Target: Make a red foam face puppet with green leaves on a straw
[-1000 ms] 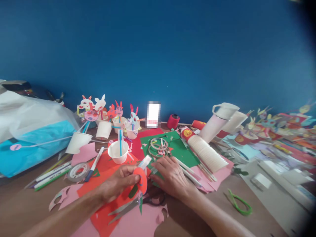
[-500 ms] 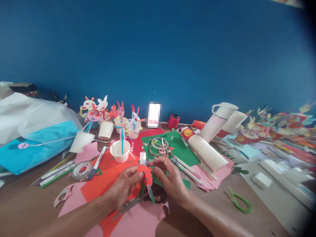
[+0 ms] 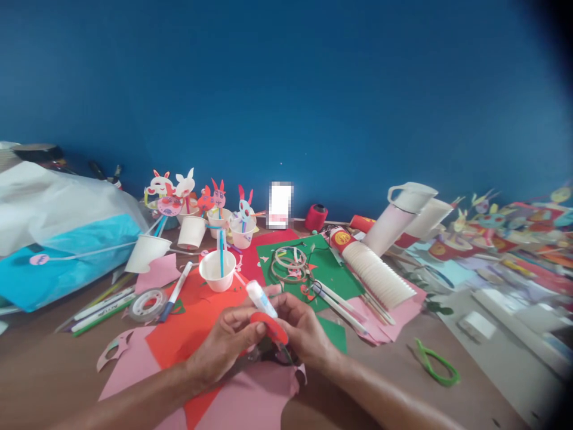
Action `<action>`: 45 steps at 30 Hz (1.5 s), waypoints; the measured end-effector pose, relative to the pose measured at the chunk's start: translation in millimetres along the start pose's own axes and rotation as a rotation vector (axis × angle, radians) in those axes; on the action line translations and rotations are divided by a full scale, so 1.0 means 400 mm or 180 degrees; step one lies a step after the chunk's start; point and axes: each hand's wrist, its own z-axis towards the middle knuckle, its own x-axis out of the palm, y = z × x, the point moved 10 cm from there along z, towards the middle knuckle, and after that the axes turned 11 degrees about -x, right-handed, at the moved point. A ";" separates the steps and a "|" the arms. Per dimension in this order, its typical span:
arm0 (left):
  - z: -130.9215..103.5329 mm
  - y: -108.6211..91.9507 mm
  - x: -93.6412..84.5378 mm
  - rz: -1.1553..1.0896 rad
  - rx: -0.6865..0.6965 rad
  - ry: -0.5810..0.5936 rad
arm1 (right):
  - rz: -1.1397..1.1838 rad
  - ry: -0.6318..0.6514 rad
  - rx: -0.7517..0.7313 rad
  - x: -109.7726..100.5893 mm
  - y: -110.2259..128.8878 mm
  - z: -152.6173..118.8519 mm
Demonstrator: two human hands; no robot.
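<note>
A red paper cutout (image 3: 271, 327) is pinched between the thumb and fingers of my left hand (image 3: 230, 340). My right hand (image 3: 304, 325) is closed round a white and blue glue stick (image 3: 262, 298), which tilts up to the left just behind the cutout. A narrow green piece hangs from the cutout's lower right end. Under my hands, scissors are mostly hidden, lying near the pink paper (image 3: 250, 397). Orange paper (image 3: 201, 304) lies to the left and green paper (image 3: 338, 275) behind to the right. A white paper cup (image 3: 218, 270) with blue straws stands beyond my left hand.
Decorated cups (image 3: 242, 232) line the back left. A tape roll (image 3: 147, 304) and markers (image 3: 179, 289) lie left. Stacked cups (image 3: 378, 272), a thermos (image 3: 394, 218) and a green pipe cleaner (image 3: 436, 364) are at the right. A plastic bag (image 3: 67, 221) sits far left.
The glue stick has tilted to the left and come lower, with my right hand now closer in around it. The red cutout has turned from upright to a flatter slant.
</note>
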 end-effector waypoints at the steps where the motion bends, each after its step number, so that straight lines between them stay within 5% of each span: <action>1: 0.002 -0.007 -0.006 0.0055 0.0033 -0.0057 | -0.0083 -0.0068 -0.0014 -0.011 0.000 0.003; 7: 0.004 -0.017 -0.041 0.0020 0.0130 -0.0499 | -0.0326 -0.0334 -0.0103 -0.038 -0.012 0.004; 16: 0.001 -0.014 0.006 -0.0299 0.0029 0.0025 | -0.0191 0.0385 0.0434 -0.003 -0.062 -0.027; 24: 0.011 -0.010 -0.043 -0.0381 0.0164 -0.0314 | -0.0340 0.0041 0.0277 -0.023 -0.039 -0.008; 31: 0.012 0.003 -0.009 -0.0640 -0.0060 0.0072 | -0.0260 0.0289 0.0493 0.005 -0.062 -0.028; 38: 0.007 -0.004 -0.018 -0.0438 0.0066 -0.0166 | -0.0375 0.0097 0.0106 -0.018 -0.023 -0.007; 45: 0.009 0.001 -0.002 -0.0544 -0.0045 0.0079 | -0.0094 0.0398 0.0506 -0.001 -0.044 -0.016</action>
